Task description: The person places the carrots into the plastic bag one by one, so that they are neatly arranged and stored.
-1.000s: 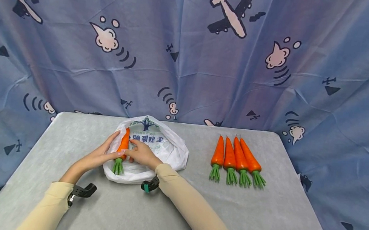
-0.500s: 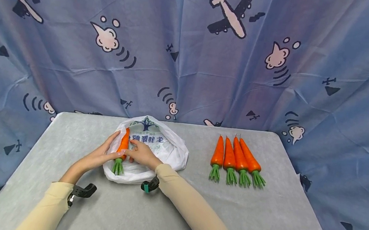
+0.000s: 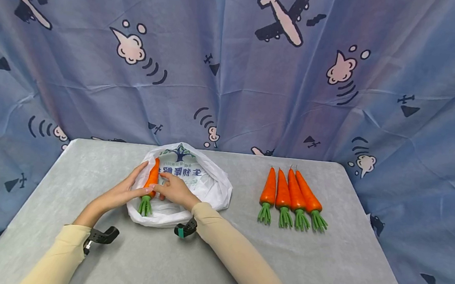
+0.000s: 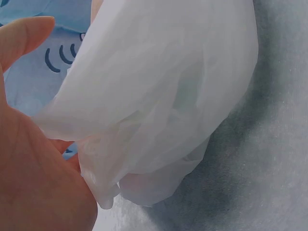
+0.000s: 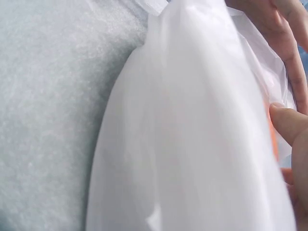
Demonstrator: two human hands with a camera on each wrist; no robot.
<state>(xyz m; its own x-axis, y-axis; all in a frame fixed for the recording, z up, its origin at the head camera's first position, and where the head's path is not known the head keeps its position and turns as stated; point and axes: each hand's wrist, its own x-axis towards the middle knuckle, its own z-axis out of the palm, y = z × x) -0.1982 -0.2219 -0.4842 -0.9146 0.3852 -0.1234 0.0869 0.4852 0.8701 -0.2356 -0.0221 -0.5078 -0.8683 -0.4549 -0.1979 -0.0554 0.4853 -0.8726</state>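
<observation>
An orange carrot (image 3: 152, 174) with green stems lies lengthwise inside the mouth of a white plastic bag (image 3: 213, 189), at its left side. My right hand (image 3: 175, 190) reaches into the bag and holds the carrot, thumb across its thick end and fingers curled at its right side. My left hand (image 3: 122, 191) rests along the bag's left rim with fingers extended, its thumb reaching toward the carrot's top. In the left wrist view, the bag (image 4: 159, 86) hides most of the left fingers. An orange strip of carrot (image 5: 272, 132) shows beside the right thumb (image 5: 288, 122) in the right wrist view.
Several more carrots (image 3: 283, 193) lie side by side on the right of the grey table (image 3: 348, 268), stems toward me. A blue curtain (image 3: 236, 68) printed with planes hangs behind the table's back edge. Black wrist bands (image 3: 104, 235) sit on both wrists.
</observation>
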